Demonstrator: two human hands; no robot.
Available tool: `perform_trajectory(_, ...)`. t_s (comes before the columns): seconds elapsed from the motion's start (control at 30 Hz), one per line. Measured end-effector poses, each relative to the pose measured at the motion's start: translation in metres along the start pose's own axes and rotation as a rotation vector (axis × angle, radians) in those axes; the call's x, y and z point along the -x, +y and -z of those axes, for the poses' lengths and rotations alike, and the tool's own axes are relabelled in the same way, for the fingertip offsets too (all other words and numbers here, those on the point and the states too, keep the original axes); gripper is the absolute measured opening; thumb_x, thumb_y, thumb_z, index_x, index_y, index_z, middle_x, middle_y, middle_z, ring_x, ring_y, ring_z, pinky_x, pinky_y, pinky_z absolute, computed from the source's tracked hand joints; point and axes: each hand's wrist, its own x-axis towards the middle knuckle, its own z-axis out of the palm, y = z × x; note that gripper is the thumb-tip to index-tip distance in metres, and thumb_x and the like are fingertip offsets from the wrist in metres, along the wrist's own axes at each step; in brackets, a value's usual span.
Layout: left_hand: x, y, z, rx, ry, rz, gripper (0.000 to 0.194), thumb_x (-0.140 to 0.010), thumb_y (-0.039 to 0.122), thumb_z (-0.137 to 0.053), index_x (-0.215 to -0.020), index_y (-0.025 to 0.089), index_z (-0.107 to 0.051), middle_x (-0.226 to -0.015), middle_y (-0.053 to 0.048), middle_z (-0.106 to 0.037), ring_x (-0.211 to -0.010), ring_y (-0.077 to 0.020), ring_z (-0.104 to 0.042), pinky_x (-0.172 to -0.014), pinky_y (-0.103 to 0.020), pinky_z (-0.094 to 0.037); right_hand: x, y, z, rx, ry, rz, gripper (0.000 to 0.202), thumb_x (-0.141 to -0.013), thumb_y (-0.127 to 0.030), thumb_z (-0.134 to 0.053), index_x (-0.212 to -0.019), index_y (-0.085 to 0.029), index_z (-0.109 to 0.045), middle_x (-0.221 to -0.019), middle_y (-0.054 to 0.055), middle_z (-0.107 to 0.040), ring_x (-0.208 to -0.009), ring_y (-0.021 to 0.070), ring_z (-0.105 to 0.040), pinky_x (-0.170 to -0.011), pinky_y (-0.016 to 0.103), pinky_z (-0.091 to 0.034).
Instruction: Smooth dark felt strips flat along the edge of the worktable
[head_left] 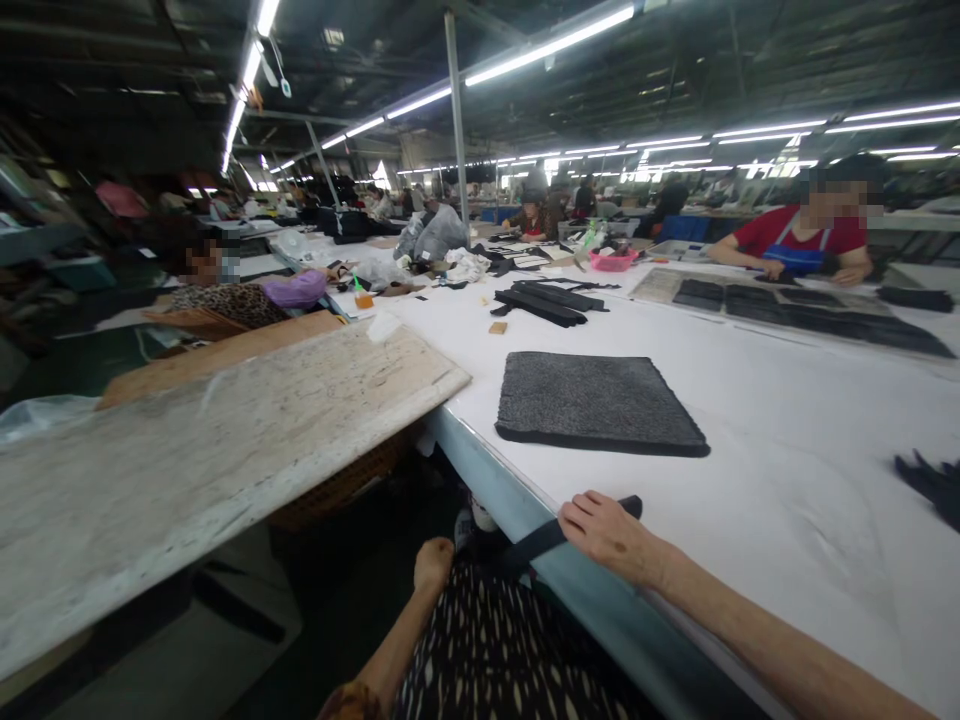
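Note:
My right hand point(606, 532) is closed over a dark strip of material point(541, 542) at the table's edge. One end of the strip sticks out past my fingers onto the white tabletop. The other end hangs over the edge towards my lap. My left hand point(433, 562) is low in front of my body, its fingers curled into a fist; whatever it may hold is hidden. Beyond my right hand lies a flat rectangular stack of dark grey, fuzzy-looking pieces point(596, 400) on the table.
A worn pale board point(247, 420) extends on the left, its corner against the white table point(750, 400). Further back lie dark strips point(544, 303), a small tan block point(498, 327) and a pink basket point(613, 260). A co-worker in red point(787, 240) works across the table, at dark pieces.

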Motion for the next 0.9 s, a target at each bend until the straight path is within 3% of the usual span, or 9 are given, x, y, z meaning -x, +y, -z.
perform_trajectory(0.1, 0.010, 0.037, -0.017, 0.005, -0.037, -0.160, 0.020, -0.072, 0.033, -0.059, -0.061, 0.017, -0.060, -0.062, 0.000, -0.054, -0.070, -0.0171, -0.051, -0.066, -0.026, -0.037, 0.002, 0.001, -0.002, -0.002, -0.001, 0.000, 0.015, -0.083, -0.003, -0.047, -0.088, -0.014, -0.056, -0.087, 0.006, -0.054, -0.074, 0.0185, -0.045, -0.063, 0.032, -0.033)
perform_trajectory(0.2, 0.025, 0.074, -0.045, 0.035, -0.284, -0.340, 0.030, -0.073, 0.044, -0.057, -0.063, 0.016, -0.064, -0.062, 0.001, -0.056, -0.068, -0.0152, -0.050, -0.065, -0.024, -0.037, 0.001, 0.000, -0.004, 0.006, -0.002, 0.001, 0.014, -0.084, -0.004, -0.048, -0.090, -0.014, -0.056, -0.086, 0.006, -0.054, -0.074, 0.0190, -0.045, -0.063, 0.033, -0.033)
perform_trajectory(0.3, 0.038, 0.093, -0.064, 0.115, -0.462, -0.336, 0.035, -0.069, 0.048, -0.060, -0.061, 0.014, -0.064, -0.053, 0.003, -0.050, -0.057, -0.0123, -0.043, -0.056, -0.024, -0.032, 0.000, 0.000, -0.005, 0.015, 0.010, -0.012, 0.014, -0.084, -0.005, -0.047, -0.090, -0.015, -0.055, -0.084, 0.005, -0.053, -0.073, 0.0192, -0.045, -0.063, 0.033, -0.033)
perform_trajectory(0.47, 0.041, 0.094, -0.069, 0.252, -0.465, -0.174, 0.030, -0.057, 0.044, -0.067, -0.058, 0.015, -0.062, -0.050, 0.002, -0.050, -0.050, -0.0112, -0.041, -0.049, -0.025, -0.030, 0.014, 0.006, -0.001, -0.011, 0.003, -0.072, 0.014, -0.084, -0.004, -0.047, -0.084, -0.015, -0.055, -0.081, 0.004, -0.054, -0.073, 0.0186, -0.047, -0.064, 0.032, -0.035)
perform_trajectory(0.73, 0.037, 0.096, -0.071, 0.235, -0.475, -0.170, 0.024, -0.059, 0.040, -0.065, -0.056, 0.017, -0.060, -0.049, 0.001, -0.051, -0.046, -0.0118, -0.042, -0.046, -0.026, -0.029, 0.068, 0.029, 0.004, -0.080, 0.072, -0.206, 0.024, -0.087, -0.002, -0.039, -0.099, -0.013, -0.057, -0.089, 0.007, -0.058, -0.080, 0.0192, -0.051, -0.071, 0.033, -0.038)
perform_trajectory(0.9, 0.027, 0.083, -0.064, 0.200, -0.440, -0.189, 0.025, -0.057, 0.039, -0.066, -0.054, 0.015, -0.061, -0.048, 0.002, -0.049, -0.047, -0.0101, -0.039, -0.048, -0.025, -0.028, 0.052, 0.023, 0.002, -0.052, 0.036, -0.159, 0.021, -0.086, -0.002, -0.042, -0.095, -0.013, -0.058, -0.086, 0.006, -0.057, -0.076, 0.0185, -0.049, -0.068, 0.032, -0.037)
